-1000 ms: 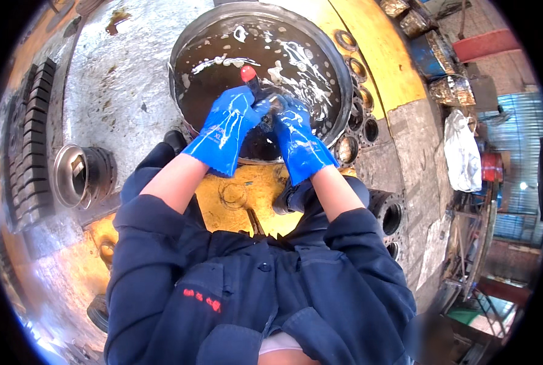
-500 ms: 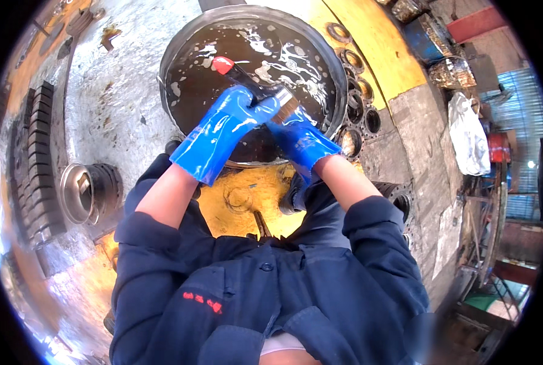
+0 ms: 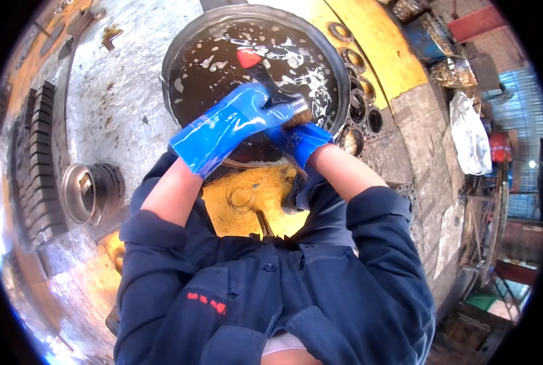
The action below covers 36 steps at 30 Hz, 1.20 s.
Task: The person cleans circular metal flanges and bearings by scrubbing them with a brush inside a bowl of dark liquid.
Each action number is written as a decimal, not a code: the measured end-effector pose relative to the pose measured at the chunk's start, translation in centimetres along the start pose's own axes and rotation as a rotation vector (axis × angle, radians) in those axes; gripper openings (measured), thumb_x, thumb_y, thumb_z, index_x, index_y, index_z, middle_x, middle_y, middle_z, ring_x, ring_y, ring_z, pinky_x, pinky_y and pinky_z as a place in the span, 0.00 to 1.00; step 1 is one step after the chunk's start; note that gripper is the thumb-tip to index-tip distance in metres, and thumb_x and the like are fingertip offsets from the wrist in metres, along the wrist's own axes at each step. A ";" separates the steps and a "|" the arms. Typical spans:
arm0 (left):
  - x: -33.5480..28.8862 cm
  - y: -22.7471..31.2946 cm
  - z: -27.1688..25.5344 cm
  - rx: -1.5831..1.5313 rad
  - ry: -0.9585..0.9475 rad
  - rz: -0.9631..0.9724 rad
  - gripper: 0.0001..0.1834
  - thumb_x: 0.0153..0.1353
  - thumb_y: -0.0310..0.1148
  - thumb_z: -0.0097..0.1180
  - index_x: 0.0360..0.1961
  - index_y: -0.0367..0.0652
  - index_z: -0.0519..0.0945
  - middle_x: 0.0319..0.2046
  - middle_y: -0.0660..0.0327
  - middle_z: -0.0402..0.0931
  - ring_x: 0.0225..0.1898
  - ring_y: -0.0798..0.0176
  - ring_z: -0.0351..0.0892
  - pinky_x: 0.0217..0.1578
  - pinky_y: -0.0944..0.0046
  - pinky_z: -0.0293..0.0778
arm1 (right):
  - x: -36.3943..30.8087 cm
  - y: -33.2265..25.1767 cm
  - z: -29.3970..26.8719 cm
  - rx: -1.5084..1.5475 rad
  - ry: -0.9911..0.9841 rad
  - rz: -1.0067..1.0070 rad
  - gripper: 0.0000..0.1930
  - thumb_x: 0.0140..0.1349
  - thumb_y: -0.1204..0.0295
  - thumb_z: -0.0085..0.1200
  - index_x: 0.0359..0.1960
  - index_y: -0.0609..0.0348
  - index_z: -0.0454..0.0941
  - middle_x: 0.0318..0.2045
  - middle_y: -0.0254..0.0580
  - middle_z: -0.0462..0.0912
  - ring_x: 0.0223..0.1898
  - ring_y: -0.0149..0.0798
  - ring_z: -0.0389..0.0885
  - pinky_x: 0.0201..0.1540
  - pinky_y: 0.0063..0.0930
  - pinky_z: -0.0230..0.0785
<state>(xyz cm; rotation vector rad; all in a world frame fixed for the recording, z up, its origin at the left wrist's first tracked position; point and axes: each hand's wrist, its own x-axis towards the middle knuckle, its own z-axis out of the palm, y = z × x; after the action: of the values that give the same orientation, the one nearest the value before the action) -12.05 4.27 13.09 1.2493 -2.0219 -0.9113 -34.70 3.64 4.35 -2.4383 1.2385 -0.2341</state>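
Observation:
My left hand (image 3: 238,115), in a long blue rubber glove, is closed round a paintbrush (image 3: 271,90). The brush has a black handle with a red end, a metal band and brown bristles. Its handle slants up and left over a round tub (image 3: 170,45) of dark, foamy liquid. My right hand (image 3: 302,140), gloved the same, is at the bristles, low over the tub's near right side. Its fingers look curled, but they are partly hidden behind my left hand and the brush. Anything in them is out of sight.
Several dark metal rings (image 3: 352,141) lie right of the tub. A flanged metal cylinder (image 3: 83,193) stands at left, beside a row of dark blocks (image 3: 40,152). A white bag (image 3: 469,137) hangs at right. Yellow-painted floor (image 3: 241,201) shows between my legs.
Both hands and the brush have shifted to the right. The brush's red end has also moved slightly up, and the bristles now sit lower against my right glove.

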 end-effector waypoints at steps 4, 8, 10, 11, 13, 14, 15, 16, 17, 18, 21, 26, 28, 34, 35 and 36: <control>1.7 -0.5 -0.4 0.283 -0.051 0.031 0.28 0.64 0.58 0.64 0.41 0.38 0.88 0.38 0.42 0.85 0.42 0.37 0.85 0.45 0.44 0.80 | 3.2 0.0 1.4 -0.063 -0.011 0.000 0.13 0.72 0.67 0.52 0.50 0.58 0.84 0.50 0.53 0.87 0.53 0.53 0.84 0.61 0.43 0.73; 1.8 0.1 -2.3 0.230 0.019 -0.035 0.28 0.65 0.57 0.63 0.42 0.37 0.88 0.39 0.42 0.85 0.46 0.37 0.85 0.49 0.44 0.79 | 5.0 -0.1 1.3 -0.116 -0.045 -0.011 0.13 0.72 0.67 0.52 0.50 0.57 0.85 0.50 0.52 0.88 0.54 0.52 0.85 0.62 0.43 0.72; 0.9 0.5 -3.1 0.085 0.005 -0.077 0.28 0.66 0.57 0.62 0.41 0.36 0.88 0.42 0.43 0.86 0.48 0.38 0.85 0.52 0.44 0.80 | 3.8 0.3 0.4 -0.101 -0.070 -0.006 0.13 0.71 0.67 0.52 0.50 0.56 0.85 0.50 0.52 0.88 0.54 0.52 0.85 0.62 0.43 0.72; 0.3 0.5 -3.0 0.047 -0.013 -0.066 0.28 0.66 0.57 0.62 0.42 0.37 0.88 0.42 0.43 0.86 0.48 0.38 0.85 0.51 0.44 0.80 | 2.9 0.6 -0.1 -0.097 -0.078 0.004 0.13 0.71 0.67 0.52 0.50 0.56 0.85 0.50 0.52 0.88 0.54 0.52 0.85 0.63 0.43 0.72; -0.6 0.3 -2.2 0.034 -0.054 -0.030 0.27 0.66 0.56 0.63 0.42 0.38 0.88 0.41 0.43 0.86 0.47 0.38 0.85 0.50 0.44 0.80 | 1.6 1.1 -0.4 -0.092 -0.089 0.025 0.13 0.71 0.67 0.52 0.50 0.55 0.85 0.50 0.52 0.88 0.54 0.51 0.86 0.63 0.42 0.72; -0.5 0.4 -1.8 0.059 -0.072 -0.006 0.27 0.66 0.56 0.63 0.43 0.39 0.88 0.41 0.43 0.86 0.47 0.38 0.85 0.50 0.44 0.80 | 1.0 1.3 -0.6 -0.090 -0.086 0.036 0.13 0.71 0.67 0.52 0.50 0.55 0.86 0.50 0.52 0.88 0.54 0.51 0.86 0.63 0.42 0.72; -0.2 0.5 -1.5 0.105 -0.088 0.015 0.27 0.66 0.56 0.63 0.43 0.39 0.88 0.41 0.43 0.86 0.46 0.38 0.85 0.49 0.44 0.80 | 1.4 1.7 -0.4 -0.099 -0.081 0.045 0.13 0.71 0.67 0.52 0.50 0.54 0.86 0.50 0.52 0.88 0.54 0.51 0.86 0.64 0.42 0.71; 0.0 0.6 -1.3 0.174 -0.102 0.019 0.27 0.66 0.56 0.63 0.43 0.40 0.88 0.40 0.43 0.86 0.46 0.38 0.85 0.49 0.44 0.80 | 1.7 1.8 -0.2 -0.109 -0.074 0.052 0.13 0.71 0.67 0.52 0.50 0.54 0.86 0.50 0.51 0.88 0.54 0.51 0.86 0.64 0.42 0.71; 1.1 0.6 -1.2 0.278 -0.121 0.024 0.26 0.66 0.56 0.63 0.44 0.40 0.88 0.40 0.43 0.86 0.45 0.38 0.85 0.48 0.44 0.80 | 2.4 1.9 0.2 -0.122 -0.062 0.057 0.13 0.71 0.67 0.52 0.50 0.54 0.86 0.50 0.51 0.89 0.54 0.51 0.86 0.64 0.42 0.71; 1.5 0.6 -1.7 0.372 -0.124 -0.003 0.26 0.66 0.56 0.63 0.44 0.41 0.88 0.40 0.43 0.85 0.45 0.38 0.85 0.48 0.43 0.80 | 3.6 1.4 0.6 -0.124 -0.048 0.042 0.13 0.71 0.67 0.52 0.50 0.54 0.86 0.50 0.51 0.89 0.54 0.50 0.86 0.64 0.42 0.71; 1.8 0.5 -1.3 0.301 0.022 -0.159 0.25 0.67 0.57 0.62 0.43 0.44 0.89 0.40 0.45 0.86 0.45 0.40 0.86 0.48 0.45 0.81 | 5.2 2.0 1.2 -0.164 -0.026 0.063 0.13 0.71 0.67 0.52 0.50 0.53 0.87 0.50 0.51 0.89 0.54 0.50 0.87 0.65 0.42 0.71; 1.1 2.3 -3.4 0.222 -0.004 -0.074 0.24 0.68 0.54 0.62 0.48 0.44 0.90 0.42 0.44 0.87 0.44 0.38 0.86 0.45 0.47 0.81 | 5.2 0.6 0.0 -0.137 -0.056 0.043 0.13 0.71 0.67 0.52 0.50 0.51 0.87 0.50 0.50 0.89 0.54 0.49 0.87 0.66 0.41 0.70; 1.5 -0.3 -0.5 0.155 -0.001 0.062 0.27 0.69 0.57 0.60 0.51 0.43 0.88 0.43 0.41 0.86 0.46 0.37 0.85 0.47 0.45 0.79 | 4.3 1.5 0.2 -0.150 -0.062 0.069 0.13 0.71 0.67 0.52 0.50 0.51 0.88 0.50 0.50 0.90 0.54 0.49 0.88 0.67 0.41 0.70; 1.9 -1.5 -1.2 0.424 0.043 -0.359 0.24 0.66 0.55 0.60 0.52 0.50 0.88 0.46 0.46 0.87 0.51 0.40 0.85 0.53 0.42 0.80 | 7.2 -1.5 -1.2 -0.766 -0.421 -0.065 0.14 0.73 0.66 0.47 0.46 0.52 0.86 0.47 0.49 0.90 0.48 0.55 0.89 0.54 0.48 0.79; 2.4 -2.6 -0.9 0.450 0.090 -0.370 0.23 0.65 0.55 0.61 0.52 0.51 0.88 0.46 0.46 0.87 0.51 0.40 0.86 0.53 0.42 0.80 | 6.5 -0.9 -2.7 -0.663 -0.358 0.062 0.14 0.71 0.60 0.52 0.46 0.53 0.86 0.45 0.49 0.91 0.48 0.54 0.89 0.55 0.47 0.79; 2.7 -2.6 -1.6 0.452 0.037 -0.430 0.22 0.66 0.51 0.61 0.53 0.52 0.87 0.47 0.48 0.87 0.52 0.41 0.86 0.53 0.42 0.81 | 5.8 -1.0 -4.0 -0.558 -0.308 0.114 0.16 0.69 0.58 0.55 0.47 0.54 0.85 0.47 0.50 0.90 0.49 0.54 0.89 0.56 0.47 0.79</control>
<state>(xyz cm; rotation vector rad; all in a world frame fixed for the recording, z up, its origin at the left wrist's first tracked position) -10.51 0.57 12.34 1.9865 -2.0326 -0.6154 -31.80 -1.63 8.26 -2.6914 1.4314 0.5735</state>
